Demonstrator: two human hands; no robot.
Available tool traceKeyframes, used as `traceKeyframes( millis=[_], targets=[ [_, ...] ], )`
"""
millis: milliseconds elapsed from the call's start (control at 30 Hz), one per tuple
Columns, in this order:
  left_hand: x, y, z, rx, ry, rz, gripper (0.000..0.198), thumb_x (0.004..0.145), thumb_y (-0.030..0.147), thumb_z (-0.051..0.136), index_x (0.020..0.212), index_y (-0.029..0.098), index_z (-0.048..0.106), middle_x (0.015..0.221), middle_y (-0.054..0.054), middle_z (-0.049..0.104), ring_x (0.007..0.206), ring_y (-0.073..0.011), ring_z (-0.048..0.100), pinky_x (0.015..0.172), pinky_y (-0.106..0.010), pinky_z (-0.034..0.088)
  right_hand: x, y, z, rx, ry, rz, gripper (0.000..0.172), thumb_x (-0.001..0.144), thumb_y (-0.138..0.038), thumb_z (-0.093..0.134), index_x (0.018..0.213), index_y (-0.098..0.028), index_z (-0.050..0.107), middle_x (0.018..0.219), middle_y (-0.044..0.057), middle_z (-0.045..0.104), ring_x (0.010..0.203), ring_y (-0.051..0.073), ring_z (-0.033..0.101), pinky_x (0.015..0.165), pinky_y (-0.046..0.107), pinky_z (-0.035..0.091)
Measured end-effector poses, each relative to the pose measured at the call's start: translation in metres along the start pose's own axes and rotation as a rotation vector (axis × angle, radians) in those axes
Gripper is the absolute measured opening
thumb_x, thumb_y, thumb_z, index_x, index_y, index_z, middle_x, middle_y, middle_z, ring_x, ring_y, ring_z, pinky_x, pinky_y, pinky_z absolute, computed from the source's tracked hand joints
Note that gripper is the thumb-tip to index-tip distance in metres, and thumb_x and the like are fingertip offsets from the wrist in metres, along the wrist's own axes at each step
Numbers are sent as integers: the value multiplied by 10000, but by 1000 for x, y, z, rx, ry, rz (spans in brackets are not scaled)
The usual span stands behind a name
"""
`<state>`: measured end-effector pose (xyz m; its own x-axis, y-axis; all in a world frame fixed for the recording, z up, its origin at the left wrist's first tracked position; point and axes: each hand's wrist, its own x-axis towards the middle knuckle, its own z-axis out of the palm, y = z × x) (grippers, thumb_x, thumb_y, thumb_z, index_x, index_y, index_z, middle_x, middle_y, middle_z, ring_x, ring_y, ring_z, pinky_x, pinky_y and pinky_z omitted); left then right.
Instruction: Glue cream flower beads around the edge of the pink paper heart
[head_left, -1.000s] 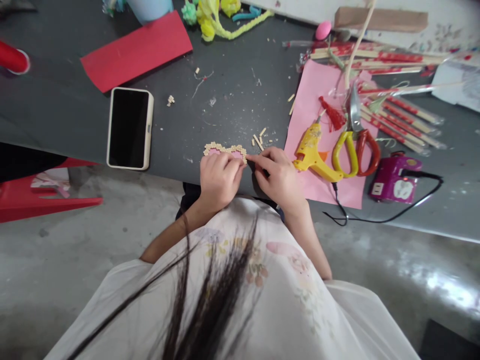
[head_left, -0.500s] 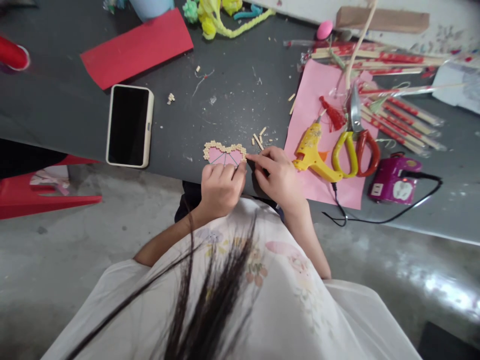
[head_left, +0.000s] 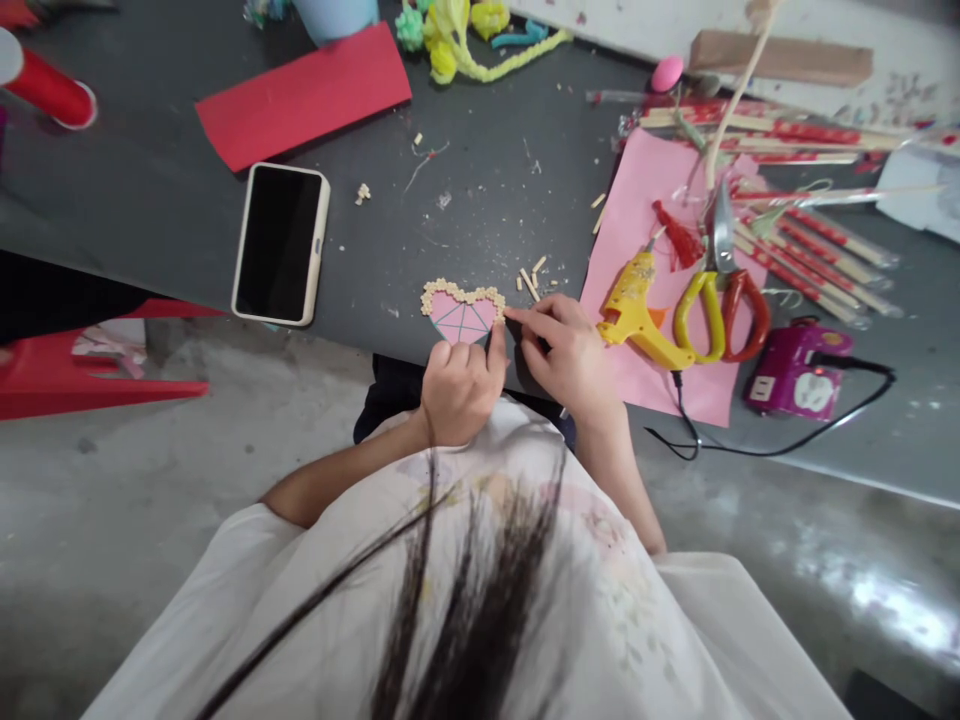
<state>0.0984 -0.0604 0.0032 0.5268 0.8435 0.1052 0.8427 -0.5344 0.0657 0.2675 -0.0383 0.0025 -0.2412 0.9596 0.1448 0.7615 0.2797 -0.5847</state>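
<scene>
A pink paper heart [head_left: 459,318] lies near the table's front edge, with blue-green lines drawn on it. Small pale pieces, like cut bits of stick, line its upper rim. My left hand [head_left: 465,388] covers the heart's lower tip with curled fingers, and its index finger reaches up along the heart's right side; its thumb is hidden. From the right, my right hand [head_left: 571,350] stretches its index finger to the heart's right rim, thumb apart below. Several short stick pieces [head_left: 531,282] lie just above this hand.
A yellow glue gun [head_left: 634,310] and scissors [head_left: 709,315] rest on pink paper [head_left: 645,190] to the right, beside a purple box [head_left: 799,370] with a black cord. Wrapped chopsticks [head_left: 814,255] lie beyond. On the left are a phone [head_left: 279,245] and red paper [head_left: 307,95].
My left hand has drawn back toward me, uncovering more of the heart's lower part. My right index finger stays at the heart's right rim. The whole view has shifted slightly.
</scene>
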Motion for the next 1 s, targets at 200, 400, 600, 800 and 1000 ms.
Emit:
traceKeyframes(
  millis=[200, 400, 600, 800, 1000],
  targets=[
    [0, 1, 1, -70, -57, -24, 515, 1048, 341, 283, 1386, 39, 528, 695, -98, 627, 695, -219, 569, 666, -376, 321, -1, -1, 0, -6, 7, 8, 401, 861, -111, 477, 1158, -254, 705, 950, 79, 630, 903, 232, 589, 806, 402, 536],
    [1, 0, -1, -29, -53, -6, 517, 1045, 345, 293, 1371, 35, 548, 669, -96, 623, 673, -217, 569, 659, -374, 320, 0, -1, 0, -9, 9, 8, 395, 863, -103, 478, 1159, -223, 711, 956, 85, 627, 907, 228, 588, 808, 389, 534],
    [0, 1, 0, -18, -17, -4, 497, 1041, 324, 321, 1363, 27, 556, 661, -96, 631, 665, -224, 579, 656, -375, 335, 0, 0, 1, -7, 24, -4, 388, 864, -107, 475, 1149, -217, 713, 948, 89, 630, 896, 231, 589, 798, 400, 536],
    [-1, 1, 2, 1, -34, -3, 508, 1047, 333, 295, 1376, 43, 551, 654, -85, 628, 661, -211, 586, 668, -369, 343, 1, -1, 1, -4, 23, 6, 380, 863, -112, 478, 1138, -214, 718, 944, 92, 631, 895, 232, 597, 800, 400, 540],
    [-2, 1, 3, -55, -43, -29, 511, 1046, 341, 297, 1401, 47, 519, 661, -88, 634, 662, -215, 593, 656, -370, 362, 1, -1, 1, -6, 26, 15, 388, 858, -110, 481, 1137, -240, 716, 940, 81, 630, 893, 230, 599, 797, 403, 547]
  ],
)
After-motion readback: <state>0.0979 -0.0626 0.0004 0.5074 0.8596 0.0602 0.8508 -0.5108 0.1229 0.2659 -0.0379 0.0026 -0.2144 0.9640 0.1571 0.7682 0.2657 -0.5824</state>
